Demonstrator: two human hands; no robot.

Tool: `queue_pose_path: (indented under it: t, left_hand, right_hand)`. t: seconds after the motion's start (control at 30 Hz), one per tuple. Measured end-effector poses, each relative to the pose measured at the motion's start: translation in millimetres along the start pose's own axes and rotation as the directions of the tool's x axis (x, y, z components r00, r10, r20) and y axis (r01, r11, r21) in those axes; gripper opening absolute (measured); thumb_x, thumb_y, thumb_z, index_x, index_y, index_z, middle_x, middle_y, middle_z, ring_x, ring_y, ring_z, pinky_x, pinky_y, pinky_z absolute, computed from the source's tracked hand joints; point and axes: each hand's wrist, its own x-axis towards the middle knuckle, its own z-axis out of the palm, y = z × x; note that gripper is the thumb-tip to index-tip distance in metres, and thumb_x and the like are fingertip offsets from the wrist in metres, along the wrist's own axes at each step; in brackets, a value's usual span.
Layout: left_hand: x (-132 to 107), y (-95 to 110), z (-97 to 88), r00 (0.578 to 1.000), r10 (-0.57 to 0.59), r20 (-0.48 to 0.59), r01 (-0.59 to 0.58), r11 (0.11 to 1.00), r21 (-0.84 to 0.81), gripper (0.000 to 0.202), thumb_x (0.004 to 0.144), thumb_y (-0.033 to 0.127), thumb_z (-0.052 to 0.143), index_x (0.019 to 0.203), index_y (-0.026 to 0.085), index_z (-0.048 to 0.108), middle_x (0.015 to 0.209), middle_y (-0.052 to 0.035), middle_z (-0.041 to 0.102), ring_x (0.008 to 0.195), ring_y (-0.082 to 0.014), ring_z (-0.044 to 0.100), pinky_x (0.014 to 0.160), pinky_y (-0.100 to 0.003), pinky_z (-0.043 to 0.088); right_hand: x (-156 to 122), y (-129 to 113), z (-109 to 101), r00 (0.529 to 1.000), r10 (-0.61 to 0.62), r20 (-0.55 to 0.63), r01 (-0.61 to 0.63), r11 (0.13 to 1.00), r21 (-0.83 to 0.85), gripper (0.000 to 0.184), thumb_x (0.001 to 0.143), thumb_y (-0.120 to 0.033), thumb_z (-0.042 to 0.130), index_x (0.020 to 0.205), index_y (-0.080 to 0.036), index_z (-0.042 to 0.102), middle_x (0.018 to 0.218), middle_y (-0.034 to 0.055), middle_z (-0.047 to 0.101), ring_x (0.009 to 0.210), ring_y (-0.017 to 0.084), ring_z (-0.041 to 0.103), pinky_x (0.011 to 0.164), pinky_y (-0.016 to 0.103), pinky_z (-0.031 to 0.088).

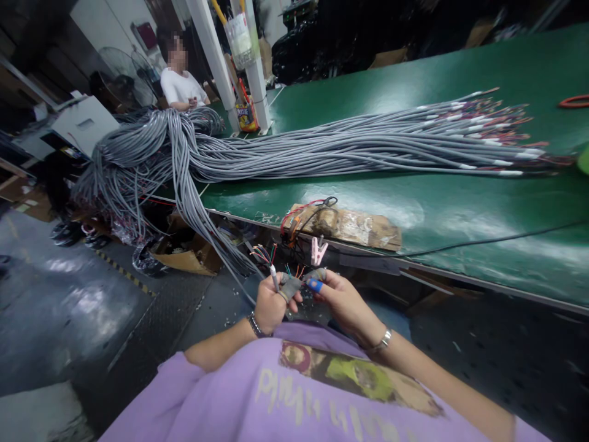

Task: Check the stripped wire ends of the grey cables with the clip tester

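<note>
My left hand (272,302) is closed around grey multi-core cables, its thumb wrapped in grey tape. One cable end (273,273) sticks up out of the fist, with a white sleeve and several coloured wires (264,253) fanning out. More coloured wires (295,271) show between my two hands. My right hand (338,296), with a taped finger and a blue cover on one fingertip, pinches at the tips of these wires, close against the left thumb. From the left hand the grey cables run up to a large heap (138,147) at the bench's left end.
A long bundle of grey cables (322,147) with stripped ends lies along the green bench (442,209). At its near edge are a wooden board (363,228), a pink clothes peg (318,250) and a black cord (483,239). Beyond a white post (260,92), another person (181,86) sits.
</note>
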Motion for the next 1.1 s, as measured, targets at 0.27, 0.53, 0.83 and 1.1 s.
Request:
queue_pose_path:
  t: [0.27,0.53,0.83,1.1]
  left_hand:
    - [-2,7,5.9,0.996,-0.044,-0.083,0.035,0.994,-0.101,0.04,0.062,0.052,0.075,0.06,0.016,0.058,0.048,0.0002,0.061,0.031,-0.0067,0.046,0.033,-0.018,0.026]
    - [1,10,6.6,0.993,-0.051,-0.102,0.037,0.991,-0.131,0.041,0.059,0.053,0.076,0.06,0.015,0.058,0.044,0.0015,0.057,0.029,-0.0052,0.04,0.031,-0.018,0.023]
    - [-1,-4,0.7,1.0,-0.019,-0.002,0.019,1.0,-0.005,0.042,0.069,0.053,0.071,0.057,0.016,0.055,0.046,0.0015,0.057,0.03,-0.0045,0.041,0.032,-0.017,0.026]
    - [-1,-2,1.1,0.999,-0.001,-0.046,0.001,1.0,0.004,0.04,0.07,0.052,0.07,0.058,0.016,0.055,0.048,0.0013,0.059,0.031,-0.0049,0.042,0.033,-0.018,0.026]
  right_hand:
    - [-3,4,5,1.0,0.015,-0.021,-0.015,0.999,0.036,0.047,0.044,-0.055,0.083,0.056,-0.019,0.056,0.052,-0.0046,0.05,0.052,0.009,0.036,0.053,0.026,0.029]
    - [-6,14,1,0.997,0.033,0.072,-0.032,0.999,-0.012,0.042,0.052,-0.052,0.082,0.061,-0.018,0.059,0.058,-0.0037,0.054,0.056,0.01,0.039,0.055,0.026,0.03]
    - [2,-4,-4,1.0,0.028,0.004,-0.028,0.999,0.028,0.043,0.051,-0.054,0.081,0.067,-0.019,0.063,0.057,-0.004,0.054,0.054,0.01,0.041,0.056,0.027,0.032]
    - [1,6,-3,0.998,0.001,-0.057,0.0,1.0,0.017,0.041,0.05,-0.053,0.082,0.06,-0.019,0.06,0.056,-0.0029,0.056,0.053,0.01,0.04,0.054,0.027,0.03]
